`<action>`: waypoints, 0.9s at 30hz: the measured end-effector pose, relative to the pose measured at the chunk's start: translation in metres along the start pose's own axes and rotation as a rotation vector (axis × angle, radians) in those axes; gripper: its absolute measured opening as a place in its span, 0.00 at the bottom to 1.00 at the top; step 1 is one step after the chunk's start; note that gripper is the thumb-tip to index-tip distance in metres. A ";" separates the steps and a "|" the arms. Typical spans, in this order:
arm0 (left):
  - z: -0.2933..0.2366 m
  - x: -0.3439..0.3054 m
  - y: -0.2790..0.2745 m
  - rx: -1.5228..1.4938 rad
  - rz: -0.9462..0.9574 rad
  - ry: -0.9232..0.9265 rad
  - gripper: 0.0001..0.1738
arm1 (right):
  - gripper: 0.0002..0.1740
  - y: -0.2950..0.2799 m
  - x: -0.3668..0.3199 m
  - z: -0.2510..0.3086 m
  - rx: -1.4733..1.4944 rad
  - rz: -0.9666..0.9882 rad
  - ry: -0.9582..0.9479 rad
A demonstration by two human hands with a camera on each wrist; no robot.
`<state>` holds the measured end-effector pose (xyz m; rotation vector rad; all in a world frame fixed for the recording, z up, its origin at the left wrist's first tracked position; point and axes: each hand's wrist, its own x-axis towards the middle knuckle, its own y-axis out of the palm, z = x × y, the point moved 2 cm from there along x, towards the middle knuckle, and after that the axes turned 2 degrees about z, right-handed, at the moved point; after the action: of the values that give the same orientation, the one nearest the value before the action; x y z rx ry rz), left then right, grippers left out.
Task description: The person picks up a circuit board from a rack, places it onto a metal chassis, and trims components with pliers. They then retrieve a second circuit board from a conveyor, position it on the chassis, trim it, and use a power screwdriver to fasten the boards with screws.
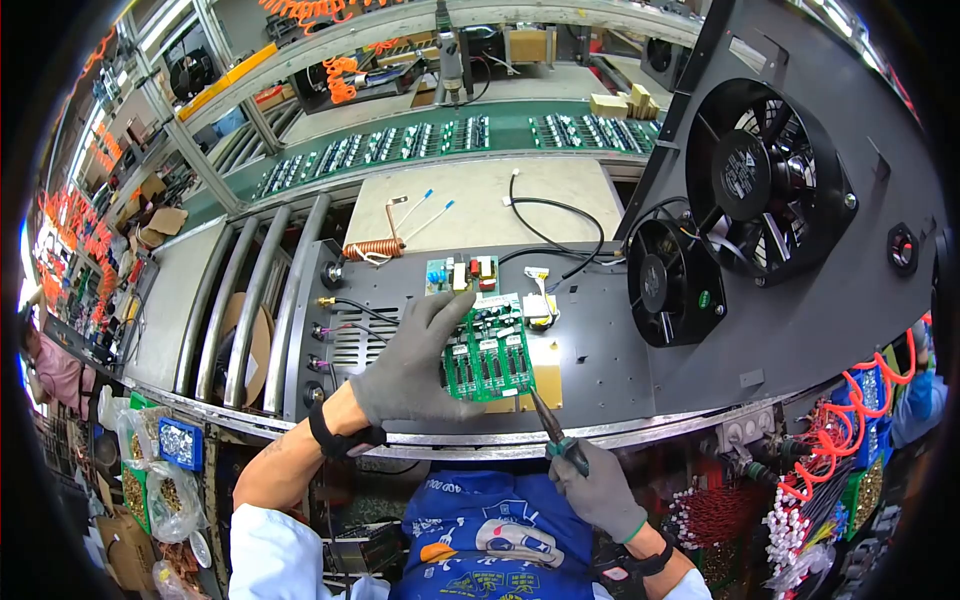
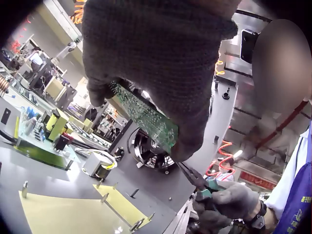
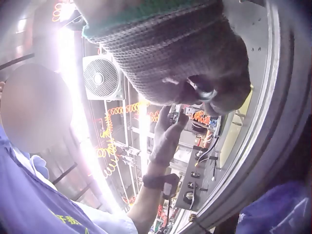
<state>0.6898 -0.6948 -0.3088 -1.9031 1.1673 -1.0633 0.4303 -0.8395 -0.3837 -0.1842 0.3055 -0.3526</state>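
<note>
My gloved left hand holds a green circuit board by its edges, thumb at the near side and fingers at the far side. In the left wrist view the board is raised above the metal panel, its solder side showing. My gloved right hand grips needle-nose pliers with green handles; their tips are right at the board's near right corner. Below the board, yellow sheets with metal standoffs lie on the dark metal panel.
A smaller circuit board and a transformer sit behind the held board. Two black fans are mounted on the upright panel at right. A copper coil lies at the back left. Farther back, a green conveyor carries rows of boards.
</note>
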 end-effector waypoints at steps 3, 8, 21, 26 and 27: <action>0.001 -0.007 0.006 -0.056 -0.045 -0.004 0.65 | 0.17 0.004 -0.001 -0.011 0.089 0.041 0.016; 0.004 -0.017 0.016 -0.101 -0.098 -0.006 0.64 | 0.21 0.003 -0.002 -0.012 0.122 0.098 0.050; 0.011 -0.025 0.005 -0.069 0.005 0.062 0.66 | 0.16 -0.028 -0.007 0.031 -0.331 0.141 -0.041; 0.004 -0.029 -0.004 -0.007 0.013 0.168 0.64 | 0.18 -0.039 -0.007 0.048 -0.407 0.095 -0.039; 0.002 -0.030 -0.004 -0.003 0.017 0.183 0.64 | 0.18 -0.041 -0.006 0.046 -0.419 0.088 -0.069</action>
<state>0.6845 -0.6656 -0.3153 -1.8253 1.2835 -1.2478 0.4273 -0.8697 -0.3299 -0.5914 0.3159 -0.1906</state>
